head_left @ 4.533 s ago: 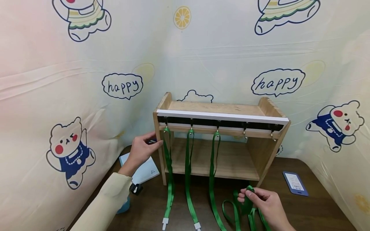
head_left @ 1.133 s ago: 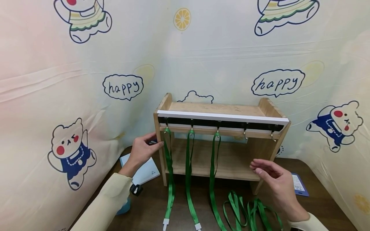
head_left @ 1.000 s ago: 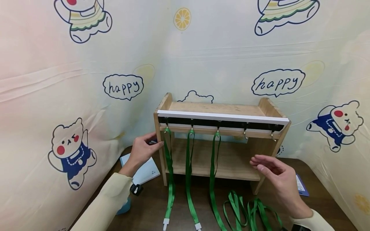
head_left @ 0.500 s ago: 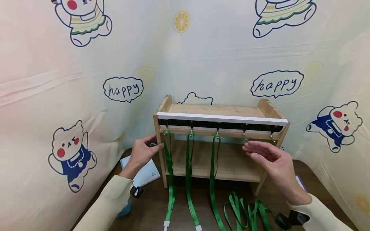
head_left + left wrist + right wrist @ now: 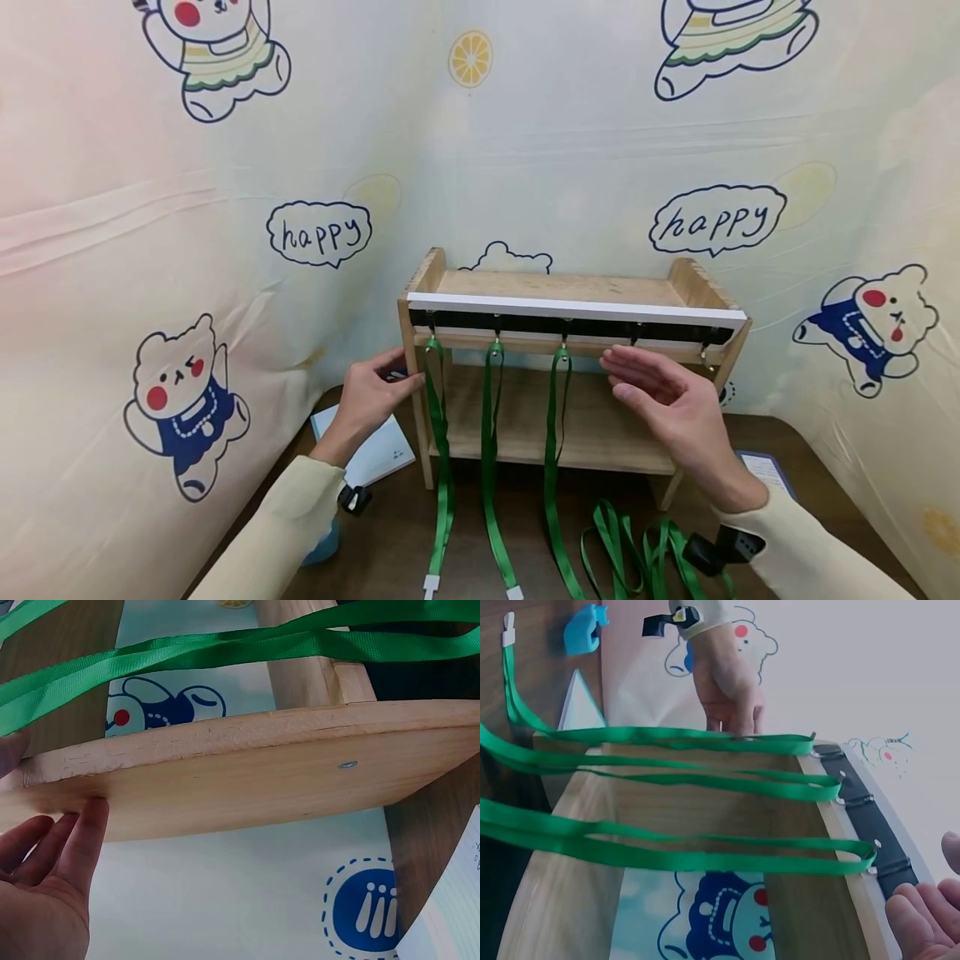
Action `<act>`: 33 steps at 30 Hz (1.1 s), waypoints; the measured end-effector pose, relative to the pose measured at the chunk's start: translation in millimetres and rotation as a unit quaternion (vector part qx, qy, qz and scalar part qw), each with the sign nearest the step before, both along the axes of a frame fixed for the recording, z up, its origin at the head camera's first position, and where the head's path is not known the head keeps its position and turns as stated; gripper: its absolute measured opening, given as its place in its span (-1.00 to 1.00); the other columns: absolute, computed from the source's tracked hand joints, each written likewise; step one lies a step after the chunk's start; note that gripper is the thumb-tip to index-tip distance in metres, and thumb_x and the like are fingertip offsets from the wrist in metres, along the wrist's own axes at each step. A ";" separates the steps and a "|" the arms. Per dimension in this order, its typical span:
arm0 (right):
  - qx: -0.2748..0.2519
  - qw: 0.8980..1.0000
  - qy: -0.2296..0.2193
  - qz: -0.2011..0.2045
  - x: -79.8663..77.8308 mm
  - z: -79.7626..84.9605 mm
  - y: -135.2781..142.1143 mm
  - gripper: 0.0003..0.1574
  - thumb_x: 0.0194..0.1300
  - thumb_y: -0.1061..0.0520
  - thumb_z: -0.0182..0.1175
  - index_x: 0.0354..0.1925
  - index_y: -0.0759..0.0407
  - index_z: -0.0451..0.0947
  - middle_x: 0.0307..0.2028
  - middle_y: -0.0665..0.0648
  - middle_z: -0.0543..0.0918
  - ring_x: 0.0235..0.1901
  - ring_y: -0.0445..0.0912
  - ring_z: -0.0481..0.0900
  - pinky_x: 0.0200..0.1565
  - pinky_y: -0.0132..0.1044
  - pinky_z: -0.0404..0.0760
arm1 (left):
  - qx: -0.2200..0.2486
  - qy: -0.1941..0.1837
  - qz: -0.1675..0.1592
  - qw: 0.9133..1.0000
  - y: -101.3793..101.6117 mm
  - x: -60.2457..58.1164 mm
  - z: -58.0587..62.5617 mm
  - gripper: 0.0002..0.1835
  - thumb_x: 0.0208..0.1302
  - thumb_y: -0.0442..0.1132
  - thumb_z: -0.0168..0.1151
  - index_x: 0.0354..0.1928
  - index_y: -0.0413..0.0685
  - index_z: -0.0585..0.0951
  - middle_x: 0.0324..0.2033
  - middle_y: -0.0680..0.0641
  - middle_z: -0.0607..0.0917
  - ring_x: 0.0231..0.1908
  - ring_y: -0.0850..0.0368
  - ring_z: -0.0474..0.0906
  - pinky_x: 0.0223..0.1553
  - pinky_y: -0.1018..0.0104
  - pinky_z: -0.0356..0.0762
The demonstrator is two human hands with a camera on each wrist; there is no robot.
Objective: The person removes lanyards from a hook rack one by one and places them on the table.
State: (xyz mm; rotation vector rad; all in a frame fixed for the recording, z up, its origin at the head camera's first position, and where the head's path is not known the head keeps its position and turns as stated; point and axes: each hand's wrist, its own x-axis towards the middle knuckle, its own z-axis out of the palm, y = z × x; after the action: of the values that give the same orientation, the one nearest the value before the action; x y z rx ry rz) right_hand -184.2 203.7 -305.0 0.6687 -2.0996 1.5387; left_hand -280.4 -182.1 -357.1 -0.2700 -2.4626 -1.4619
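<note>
My left hand [image 5: 367, 400] grips the left side panel of a small wooden shelf [image 5: 611, 417]. In the left wrist view, fingertips press the panel's outer face while the thumb lies at its front edge. My right hand [image 5: 675, 408] is raised before the shelf's right half, fingers loosely extended and holding nothing. It overlaps the lower end of the fourth hook. Green lanyards hang from the left three hooks: a left one [image 5: 442, 467], a middle one [image 5: 489, 467] and a right one [image 5: 551, 475]. The rightmost hook [image 5: 707, 356] bears nothing. White clips [image 5: 431, 583] show at lanyard ends.
More green lanyards [image 5: 615, 542] lie loosely looped on the dark table [image 5: 495, 500], front right. A blue-framed card holder [image 5: 765, 471] is partly behind my right arm. At left are a pale notebook [image 5: 382, 446] and a blue object [image 5: 322, 546]. Printed cloth [image 5: 570, 133] surrounds everything.
Earlier my right hand held a green lanyard low over the table; that lanyard now lies there. The hand has since risen and moved left toward the hooks. My left hand stays put.
</note>
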 end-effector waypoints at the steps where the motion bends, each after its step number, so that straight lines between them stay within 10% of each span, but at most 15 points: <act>1: 0.003 1.000 -0.001 -0.001 -0.8 0.1 -1.8 -0.46 0.35 0.35 0.26 0.28 0.22 0.53 0.17 0.09 0.71 0.13 -0.27 0.69 0.07 -0.51 0.66 | -0.001 -0.001 0.001 1.000 0.1 0.2 0.1 -0.38 0.25 -0.08 0.43 0.35 -0.04 0.54 0.09 -0.21 0.71 0.06 -0.12 0.67 0.04 -0.04 0.73; 10: -0.007 1.000 -0.010 0.025 -8.4 -2.8 -20.0 -0.43 0.36 0.30 0.27 0.32 0.22 0.48 0.24 0.33 0.62 0.18 -0.22 0.66 0.11 -0.47 0.65 | -0.010 0.006 0.005 1.000 -0.3 1.5 1.8 -0.43 0.26 -0.07 0.42 0.30 -0.06 0.59 0.06 -0.21 0.73 0.02 -0.11 0.68 0.01 -0.03 0.75; 33: -0.008 0.995 -0.097 -0.017 -21.9 -15.5 -35.8 -0.48 0.37 0.07 0.32 0.27 0.08 0.56 0.22 0.12 0.67 0.12 -0.19 0.70 0.03 -0.52 0.67 | -0.001 0.006 0.000 1.000 -0.3 0.8 1.1 -0.41 0.26 -0.08 0.43 0.32 -0.03 0.58 0.09 -0.20 0.72 0.04 -0.11 0.69 0.00 -0.02 0.75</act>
State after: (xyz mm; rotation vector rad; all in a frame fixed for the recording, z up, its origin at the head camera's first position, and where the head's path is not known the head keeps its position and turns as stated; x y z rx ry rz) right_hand -206.1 167.8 -320.5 0.4909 -2.2248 1.6577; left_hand -279.6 -182.4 -356.0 -0.2775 -2.4541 -1.4543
